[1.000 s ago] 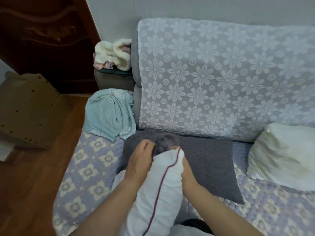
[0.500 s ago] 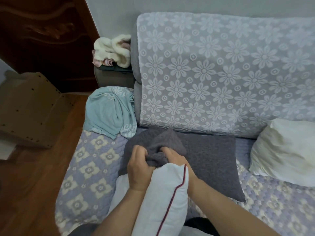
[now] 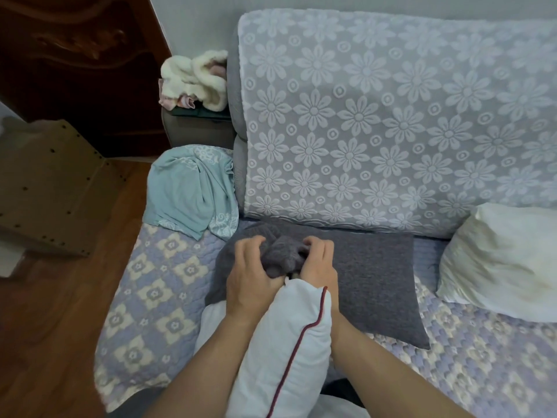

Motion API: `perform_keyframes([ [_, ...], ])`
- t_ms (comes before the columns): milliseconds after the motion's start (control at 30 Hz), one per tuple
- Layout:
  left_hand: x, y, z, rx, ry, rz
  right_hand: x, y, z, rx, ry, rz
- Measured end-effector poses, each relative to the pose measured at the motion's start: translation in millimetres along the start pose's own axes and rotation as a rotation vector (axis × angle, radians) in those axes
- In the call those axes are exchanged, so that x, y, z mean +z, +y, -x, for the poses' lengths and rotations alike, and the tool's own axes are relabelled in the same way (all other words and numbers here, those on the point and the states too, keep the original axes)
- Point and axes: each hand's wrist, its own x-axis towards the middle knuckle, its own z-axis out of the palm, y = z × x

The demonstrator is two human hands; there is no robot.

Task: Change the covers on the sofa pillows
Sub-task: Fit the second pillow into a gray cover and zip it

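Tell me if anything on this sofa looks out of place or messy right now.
A teal cloth lies crumpled at the sofa's left end, and a bare white pillow sits uncovered on the right. The grey cover is bunched in both hands at the top of the white pillow with red piping, as expected mid-change.

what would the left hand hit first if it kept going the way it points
The left hand points away toward the sofa back, its fingers already curled into the bunched grey cover. Past that, it would likely meet the floral backrest, though depth is hard to judge.
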Motion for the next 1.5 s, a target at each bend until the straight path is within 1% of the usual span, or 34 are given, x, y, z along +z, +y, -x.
perform_keyframes([
  [67, 3.4, -0.3, 2.4, 0.210, 0.064, -0.019, -0.7, -3.9, 5.4, -0.019, 0.013, -0.067],
  [100, 4.5, -0.6, 2.8, 0.278, 0.083, -0.015, -2.6, -4.7, 7.7, -0.008, 0.003, -0.091],
  [133, 5.6, -0.9, 3.3, 0.316, 0.090, -0.009, -6.3, -6.1, 8.9, 0.014, -0.028, -0.110],
  [167, 6.6, -0.8, 4.2, 0.317, 0.077, -0.001, -10.3, -7.9, 7.9, 0.035, -0.086, -0.118],
  [200, 7.0, 0.6, 5.2, 0.296, 0.044, 0.001, -15.8, -11.2, 5.4, 0.067, -0.173, -0.128],
  [267, 7.1, 3.4, 5.9, 0.197, -0.033, -0.029, -23.4, -15.7, -2.5, 0.120, -0.328, -0.112],
  [333, 6.1, 5.6, 3.7, 0.050, -0.071, -0.105, -22.5, -15.1, -6.6, 0.164, -0.380, -0.080],
  [367, 5.4, 7.3, 2.3, 0.013, -0.061, -0.143, -18.7, -13.1, -5.9, 0.155, -0.385, -0.027],
  [467, 8.2, 10.4, 0.9, 0.076, -0.057, -0.255, -11.4, -2.3, -2.8, 0.103, -0.334, 0.077],
  [533, 11.2, 6.1, 1.6, 0.108, -0.066, -0.259, -8.9, 4.7, 2.8, 0.069, -0.251, 0.065],
  [600, 12.9, -2.1, 1.6, 0.069, -0.130, -0.199, -8.3, 10.5, 8.6, 0.051, -0.141, 0.035],
  [667, 14.7, -9.4, 0.4, 0.024, -0.177, -0.234, -3.2, 14.9, 9.6, -0.050, -0.032, 0.046],
  [733, 18.2, -12.9, -1.3, -0.059, -0.107, -0.233, 7.1, 20.7, 6.5, -0.086, -0.017, 0.033],
  [800, 18.6, -11.2, -1.8, -0.073, 0.002, -0.144, 10.1, 17.5, 0.4, -0.075, -0.129, 0.061],
  [833, 17.2, -10.0, -0.6, -0.103, 0.047, -0.062, 10.7, 15.2, 0.1, -0.037, -0.178, 0.033],
  [867, 14.5, -7.7, 1.4, -0.145, 0.089, 0.041, 14.0, 18.1, -2.2, -0.032, -0.205, 0.021],
  [900, 11.1, -5.2, 4.4, -0.172, 0.118, 0.137, 15.7, 18.5, -5.2, -0.026, -0.264, 0.025],
  [933, 8.3, -3.9, 8.4, -0.156, 0.135, 0.195, 18.2, 19.7, -8.6, -0.042, -0.341, 0.067],
  [967, 6.9, -3.9, 12.2, -0.086, 0.127, 0.210, 19.6, 18.9, -10.5, -0.052, -0.397, 0.104],
  [1000, 6.9, -5.5, 17.0, 0.003, 0.090, 0.194, 19.0, 20.4, -17.5, -0.042, -0.411, 0.128],
  [1100, 7.6, -11.9, 24.0, 0.237, -0.044, 0.084, 11.4, 27.1, -21.0, -0.014, -0.261, 0.081],
  [1167, 5.9, -16.0, 19.9, 0.283, -0.128, -0.041, 4.6, 32.5, -13.2, -0.002, -0.118, 0.072],
  [1200, 5.5, -16.8, 17.2, 0.249, -0.175, -0.130, 7.0, 36.5, -8.1, 0.004, -0.046, 0.074],
  [1233, 6.4, -17.0, 15.0, 0.171, -0.223, -0.207, 7.5, 36.8, -6.0, -0.003, -0.018, 0.086],
  [1267, 6.7, -17.2, 11.3, 0.057, -0.239, -0.254, 10.6, 39.1, -7.1, -0.068, -0.031, 0.121],
  [1300, 7.7, -17.4, 7.3, -0.044, -0.216, -0.260, 13.3, 38.4, -10.0, -0.155, -0.076, 0.175],
  [1333, 8.8, -17.7, 2.4, -0.112, -0.151, -0.218, 15.0, 35.5, -12.6, -0.204, -0.147, 0.222],
  [1367, 9.4, -17.8, -0.5, -0.142, -0.066, -0.167, 10.9, 25.8, -12.2, -0.221, -0.246, 0.237],
  [1400, 10.0, -17.4, -2.8, -0.147, 0.011, -0.121, 5.0, 16.7, -8.8, -0.221, -0.323, 0.186],
  [1433, 11.5, -17.6, -4.7, -0.133, 0.086, -0.066, 4.1, 10.7, -7.1, -0.129, -0.359, 0.095],
  [1467, 11.8, -16.7, -6.3, -0.123, 0.145, 0.017, 3.5, 9.0, -7.3, -0.088, -0.351, 0.069],
  [1500, 12.0, -14.7, -5.9, -0.132, 0.174, 0.120, 2.4, 10.4, -6.7, -0.088, -0.363, 0.073],
])
